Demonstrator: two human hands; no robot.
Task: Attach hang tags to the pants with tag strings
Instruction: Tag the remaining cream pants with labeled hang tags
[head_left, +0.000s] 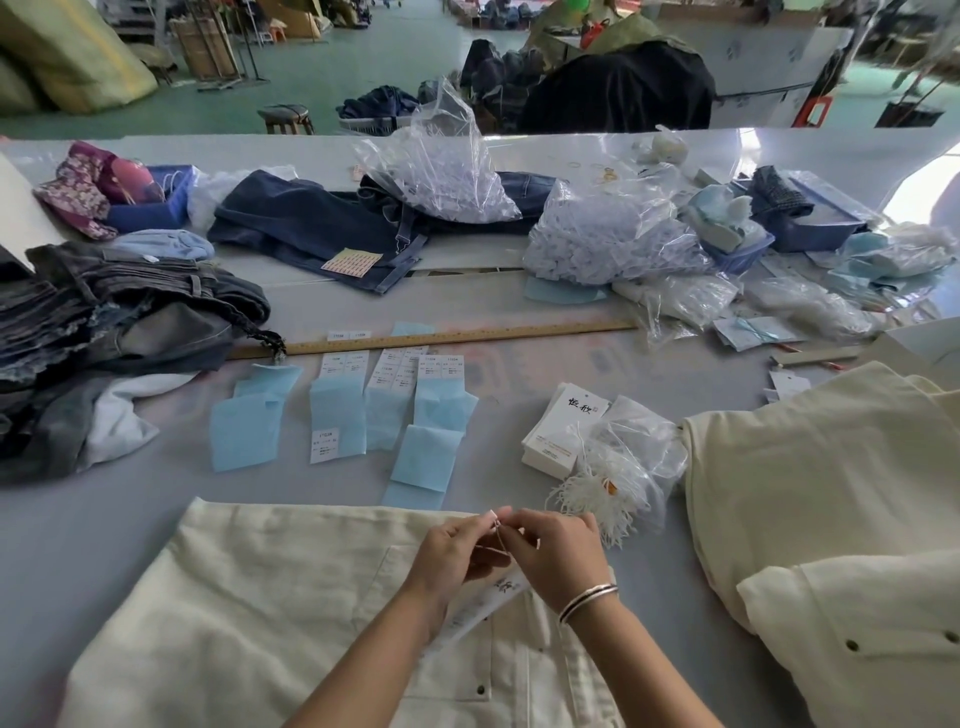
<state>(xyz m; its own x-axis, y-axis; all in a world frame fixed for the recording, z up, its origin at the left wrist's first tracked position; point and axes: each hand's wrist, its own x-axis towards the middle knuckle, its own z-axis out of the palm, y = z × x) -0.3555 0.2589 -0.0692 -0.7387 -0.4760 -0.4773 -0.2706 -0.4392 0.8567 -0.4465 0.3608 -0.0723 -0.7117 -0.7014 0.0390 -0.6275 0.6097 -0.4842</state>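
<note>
Hang tag (485, 605) seemingly beneath pinching hands (462, 551)

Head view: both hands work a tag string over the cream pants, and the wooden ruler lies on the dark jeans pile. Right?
Not quite. The head view shows the wooden ruler lying flat on the table beside the dark jeans pile. The rest holds.

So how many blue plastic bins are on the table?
3: one bin far left by the floral cloth, two at far right. Clutter may hide more.

Head camera, looking forward-down, close over table (156, 519).
</note>
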